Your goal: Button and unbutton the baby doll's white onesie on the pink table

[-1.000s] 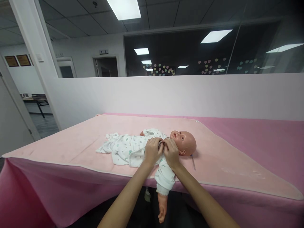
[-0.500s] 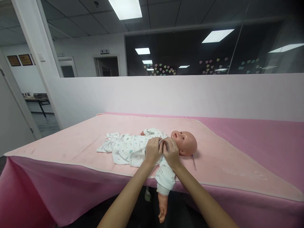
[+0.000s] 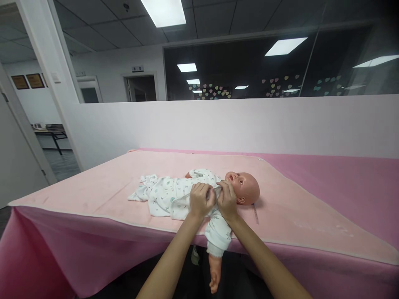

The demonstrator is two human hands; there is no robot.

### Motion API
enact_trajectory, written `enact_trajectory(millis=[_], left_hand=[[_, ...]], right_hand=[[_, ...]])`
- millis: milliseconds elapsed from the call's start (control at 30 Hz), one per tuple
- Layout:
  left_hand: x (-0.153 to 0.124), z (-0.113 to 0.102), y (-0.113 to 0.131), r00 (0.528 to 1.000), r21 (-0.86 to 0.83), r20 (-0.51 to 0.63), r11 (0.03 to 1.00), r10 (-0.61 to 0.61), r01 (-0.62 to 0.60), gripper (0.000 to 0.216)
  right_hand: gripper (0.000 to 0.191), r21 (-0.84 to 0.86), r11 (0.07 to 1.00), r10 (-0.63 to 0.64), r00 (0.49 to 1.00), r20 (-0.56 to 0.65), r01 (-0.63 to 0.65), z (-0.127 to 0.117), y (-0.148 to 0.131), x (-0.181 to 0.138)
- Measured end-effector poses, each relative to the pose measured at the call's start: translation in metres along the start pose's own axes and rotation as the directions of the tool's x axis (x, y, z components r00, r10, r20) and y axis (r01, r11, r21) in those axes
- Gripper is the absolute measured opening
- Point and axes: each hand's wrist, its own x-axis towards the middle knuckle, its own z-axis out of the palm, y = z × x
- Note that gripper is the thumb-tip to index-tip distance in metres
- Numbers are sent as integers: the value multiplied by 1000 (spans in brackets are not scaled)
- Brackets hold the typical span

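A baby doll (image 3: pixel 248 187) lies on its back with its head to the right, wearing a white patterned baby outfit (image 3: pixel 163 195). At the chest, just below the neck, my left hand (image 3: pixel 201 198) is closed on the front of the outfit. My right hand (image 3: pixel 227 200) pinches the cloth close to the doll's chin, a small gap from the left. Between them a bit of the fabric is pulled taut; any fastener there is hidden by my fingers. One sleeved doll arm (image 3: pixel 215 265) hangs over the table's near edge.
A peach pad (image 3: pixel 93 187) covers the table over a pink cloth (image 3: pixel 358 178). Beside the doll's head lies a thin strip (image 3: pixel 256 214). A low white wall (image 3: pixel 218 124) runs behind the table, with dark glass above it.
My hands have moved slightly apart, from nearly touching to a small gap with cloth stretched between them. The doll has stayed in place.
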Motion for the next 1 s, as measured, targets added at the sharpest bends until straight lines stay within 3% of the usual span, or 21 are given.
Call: enact_trajectory(millis=[233, 367, 467, 600, 733, 1000], left_hand=[[-6, -4, -6, 976, 37, -89, 979, -197, 201, 15], [-6, -4, -6, 969, 3, -69, 972, -236, 236, 16], [-6, -4, -9, 946, -116, -101, 948, -307, 295, 22], [-6, -4, -13, 915, -322, -105, 884, -389, 339, 30], [-7, -3, -14, 918, -386, -75, 860, -390, 334, 27], [-9, -1, -13, 913, -345, -104, 876, -393, 338, 21]], right_hand=[[34, -52, 989, -128, 984, 123, 135, -3, 2, 0], [24, -75, 937, -294, 889, 351, 340, 1, -11, 12], [20, -58, 972, -182, 889, 420, 227, 10, -24, 18], [24, 6, 998, -56, 918, 393, 59, 18, -30, 14], [23, 58, 998, -47, 939, 342, 29, 14, -30, 10], [21, 52, 998, -36, 952, 303, 21, 12, -25, 6]])
